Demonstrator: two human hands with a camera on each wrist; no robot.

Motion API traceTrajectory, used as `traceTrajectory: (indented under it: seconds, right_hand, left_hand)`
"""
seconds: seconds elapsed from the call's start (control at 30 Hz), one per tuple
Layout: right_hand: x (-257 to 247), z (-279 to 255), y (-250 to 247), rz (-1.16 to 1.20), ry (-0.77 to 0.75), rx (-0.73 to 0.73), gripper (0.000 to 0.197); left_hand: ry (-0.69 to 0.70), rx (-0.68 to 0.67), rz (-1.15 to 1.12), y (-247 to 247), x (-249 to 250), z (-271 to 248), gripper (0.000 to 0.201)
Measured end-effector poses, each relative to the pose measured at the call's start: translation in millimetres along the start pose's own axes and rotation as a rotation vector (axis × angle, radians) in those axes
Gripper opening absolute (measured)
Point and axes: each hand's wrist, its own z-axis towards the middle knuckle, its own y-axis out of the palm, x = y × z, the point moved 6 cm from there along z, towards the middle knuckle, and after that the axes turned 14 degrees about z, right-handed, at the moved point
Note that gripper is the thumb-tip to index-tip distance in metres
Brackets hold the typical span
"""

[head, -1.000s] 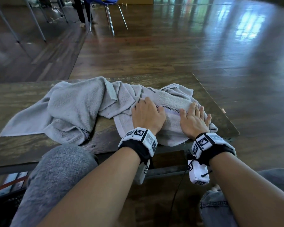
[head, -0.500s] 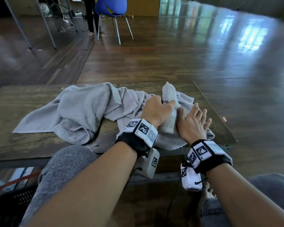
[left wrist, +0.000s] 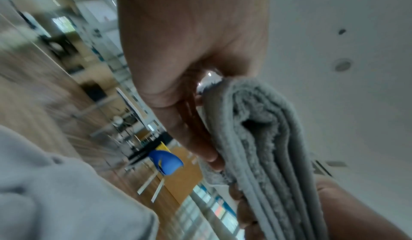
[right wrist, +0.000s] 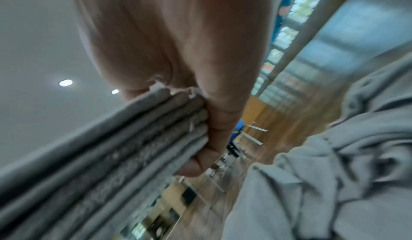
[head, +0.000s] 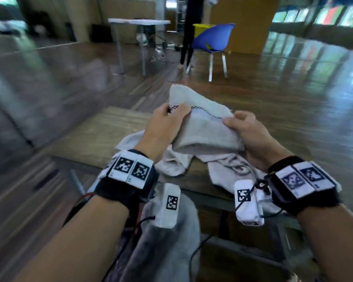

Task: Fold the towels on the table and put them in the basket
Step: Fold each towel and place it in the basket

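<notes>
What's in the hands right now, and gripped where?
Folded grey towel, lifted off the table. Left hand grips its left end, right hand its right end.

The folded towel (head: 202,127) is held above the surface (head: 102,137), between the left hand (head: 161,127) at 9 o'clock and the right hand (head: 251,137) at 3 o'clock. A loose towel (head: 228,171) lies on the surface directly below. A chair (head: 212,39) stands on the floor at 12 o'clock, behind the surface.
</notes>
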Motion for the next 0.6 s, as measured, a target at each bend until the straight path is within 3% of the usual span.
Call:
traceTrajectory:
  seconds: [0.07, 0.17, 0.37, 0.5, 0.6]
  right_hand:
    - [-3.1, -0.5, 56.8, -0.091, -0.012, -0.142, 0.053]
    - [15.0, -5.8, 144.6, -0.292, -0.025, -0.345, 0.055]
    - [120.0, -19.4, 306.1, -0.775, -0.012, -0.721, 0.051]
    - [229.4, -36.0, 370.4, -1.038, 0.074, -0.897, 0.061]
    - [322.5, -63.1, 378.2, -1.224, 0.242, -0.993, 0.061]
  left_hand:
    - [-0.098, 0.072, -0.016, -49.6, -27.9, -12.4, 0.041]
    - [-0.206, 0.169, -0.097, -116.4, -77.2, -41.1, 0.036]
    - [-0.533, 0.41, -0.158, -208.5, -220.5, -103.7, 0.021]
    - [-0.836, 0.543, -0.188, -204.0, -325.6, -155.0, 0.011]
    - [-1.067, 0.549, -0.26, -168.1, -389.6, -198.4, 0.03]
